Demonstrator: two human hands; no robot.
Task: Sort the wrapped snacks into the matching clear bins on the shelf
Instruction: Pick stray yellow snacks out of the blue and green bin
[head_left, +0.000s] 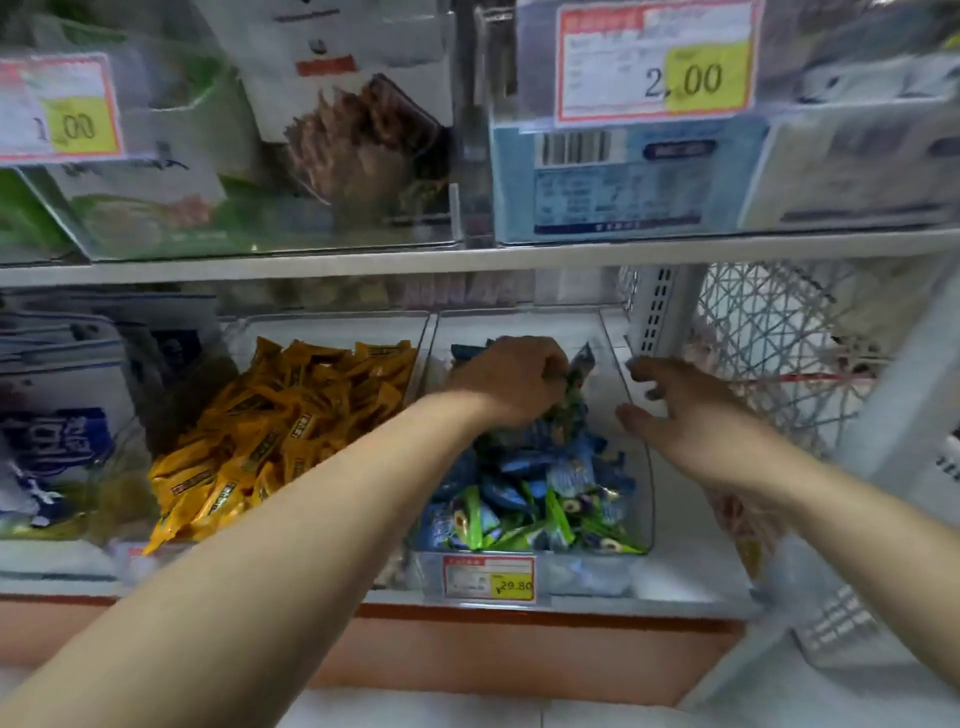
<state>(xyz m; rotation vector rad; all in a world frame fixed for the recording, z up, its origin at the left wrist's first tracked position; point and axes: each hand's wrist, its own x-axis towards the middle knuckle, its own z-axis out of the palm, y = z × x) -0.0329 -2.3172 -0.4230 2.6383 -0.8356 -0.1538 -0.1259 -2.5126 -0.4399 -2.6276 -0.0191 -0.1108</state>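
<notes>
Toward twelve o'clock inside the clear plastic bin (640, 457), the left hand (511, 379) clutches blue-and-green wrapped snacks (574, 387); the right hand (675, 410), fingers spread, hovers at three o'clock. Best released low, well inside its walls.

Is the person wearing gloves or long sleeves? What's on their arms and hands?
No gloves and no sleeves show. The left hand and right hand are bare. So are the left forearm and right forearm, right to the picture's edge. I see no watch, bracelet, or rings on the fingers, though it's a bit blurry.
</notes>
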